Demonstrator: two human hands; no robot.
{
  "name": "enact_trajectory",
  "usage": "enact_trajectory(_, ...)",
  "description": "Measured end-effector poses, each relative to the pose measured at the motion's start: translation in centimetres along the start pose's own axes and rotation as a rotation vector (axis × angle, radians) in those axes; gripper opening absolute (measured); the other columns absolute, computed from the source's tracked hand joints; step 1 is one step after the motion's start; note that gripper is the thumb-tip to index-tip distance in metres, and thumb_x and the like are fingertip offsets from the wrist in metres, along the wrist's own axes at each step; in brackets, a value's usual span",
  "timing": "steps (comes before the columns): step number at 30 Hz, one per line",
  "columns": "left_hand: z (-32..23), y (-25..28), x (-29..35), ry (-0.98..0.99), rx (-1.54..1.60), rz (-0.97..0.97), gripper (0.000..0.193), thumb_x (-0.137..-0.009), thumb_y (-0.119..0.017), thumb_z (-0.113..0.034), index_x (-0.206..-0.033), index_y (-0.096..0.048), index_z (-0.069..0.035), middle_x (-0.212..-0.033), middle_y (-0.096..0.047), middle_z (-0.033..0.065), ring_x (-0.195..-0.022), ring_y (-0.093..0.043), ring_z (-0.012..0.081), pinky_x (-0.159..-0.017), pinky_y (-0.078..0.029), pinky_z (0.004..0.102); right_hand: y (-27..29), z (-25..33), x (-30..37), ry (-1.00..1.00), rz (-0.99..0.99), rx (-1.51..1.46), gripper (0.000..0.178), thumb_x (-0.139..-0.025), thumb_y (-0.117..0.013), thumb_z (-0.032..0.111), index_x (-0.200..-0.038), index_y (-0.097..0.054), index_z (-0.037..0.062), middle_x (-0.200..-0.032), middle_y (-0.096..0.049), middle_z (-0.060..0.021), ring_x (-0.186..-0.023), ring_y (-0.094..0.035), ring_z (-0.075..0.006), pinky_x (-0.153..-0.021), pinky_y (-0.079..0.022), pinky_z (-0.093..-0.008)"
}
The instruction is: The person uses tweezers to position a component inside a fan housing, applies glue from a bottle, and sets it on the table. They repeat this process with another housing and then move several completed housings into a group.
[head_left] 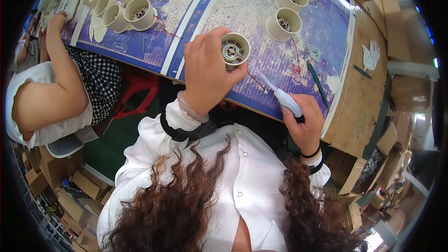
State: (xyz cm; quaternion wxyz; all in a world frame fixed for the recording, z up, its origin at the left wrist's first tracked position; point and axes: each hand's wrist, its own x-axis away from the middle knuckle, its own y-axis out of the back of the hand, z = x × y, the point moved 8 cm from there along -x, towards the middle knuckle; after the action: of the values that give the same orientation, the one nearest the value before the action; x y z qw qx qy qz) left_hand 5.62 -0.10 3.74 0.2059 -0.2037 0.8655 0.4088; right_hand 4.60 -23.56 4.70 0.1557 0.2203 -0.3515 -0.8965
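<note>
My left hand (207,70) grips a cream round motor housing (234,50) by its sides, over the near part of the table. Its open end faces up and shows a metal motor set among spokes. A red wire (255,81) trails from it toward the right. In my right hand (306,123) is a pale squeeze bottle (288,102) with a thin nozzle, its tip pointing up and left. The nozzle is close to the wire and apart from the housing. Parts of the fingers round the bottle are hidden.
More cream housings (283,24) stand at the back right, and another group (140,14) at the back left, several with red wires. A dark green stick (318,86) lies right of my right hand; a white glove (371,56) lies beyond. Another person (51,93) sits at the left.
</note>
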Motion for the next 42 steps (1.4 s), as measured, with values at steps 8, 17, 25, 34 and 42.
enact_trajectory(8,0.1,-0.1,0.2,0.008,0.043,0.004,0.064,-0.067,-0.086,-0.015,-0.122,-0.054,-0.009,-0.108,-0.065,0.0066,-0.1,-0.06,0.0291,-0.087,-0.041,0.0443,0.1,0.2,-0.6,0.006,0.026,0.01,0.026,-0.082,-0.075,-0.003,-0.107,-0.069,-0.002,-0.1,-0.069,-0.0141,-0.087,-0.066,-0.027,-0.078,-0.051,-0.0338)
enact_trajectory(17,0.3,-0.2,0.1,0.041,0.048,0.039,0.072,-0.063,-0.088,-0.016,-0.125,-0.052,-0.008,-0.107,-0.065,0.007,-0.104,-0.059,0.0279,-0.091,-0.04,0.0438,0.1,0.5,-1.0,0.03,0.01,0.091,0.025,-0.082,-0.075,-0.003,-0.106,-0.068,-0.0011,-0.097,-0.069,-0.0136,-0.084,-0.066,-0.0273,-0.077,-0.051,-0.0339)
enact_trajectory(25,0.3,-0.2,0.1,0.058,0.063,0.055,0.072,-0.063,-0.088,-0.016,-0.126,-0.052,-0.008,-0.107,-0.065,0.0075,-0.105,-0.058,0.0285,-0.093,-0.04,0.0444,0.2,1.3,-0.8,0.104,-0.005,0.194,0.033,-0.077,-0.081,-0.001,-0.107,-0.068,-0.0002,-0.095,-0.07,-0.0132,-0.08,-0.066,-0.0292,-0.07,-0.052,-0.0355)
enact_trajectory(34,0.4,-0.2,0.2,0.055,0.059,0.053,0.072,-0.064,-0.088,-0.016,-0.126,-0.052,-0.008,-0.107,-0.065,0.008,-0.105,-0.058,0.0282,-0.093,-0.04,0.0442,0.7,1.7,-0.7,0.147,-0.044,0.144,0.035,-0.076,-0.083,0.0,-0.107,-0.067,-0.0002,-0.096,-0.07,-0.0139,-0.081,-0.066,-0.029,-0.071,-0.053,-0.0353)
enact_trajectory(42,0.4,-0.1,0.1,0.067,0.066,0.054,0.071,-0.064,-0.087,-0.016,-0.125,-0.053,-0.008,-0.106,-0.064,0.0072,-0.105,-0.058,0.0277,-0.093,-0.04,0.0438,0.7,1.4,-0.6,0.136,-0.029,0.121,0.029,-0.08,-0.077,-0.004,-0.106,-0.064,-0.0013,-0.098,-0.069,-0.0166,-0.085,-0.065,-0.0309,-0.077,-0.052,-0.0365)
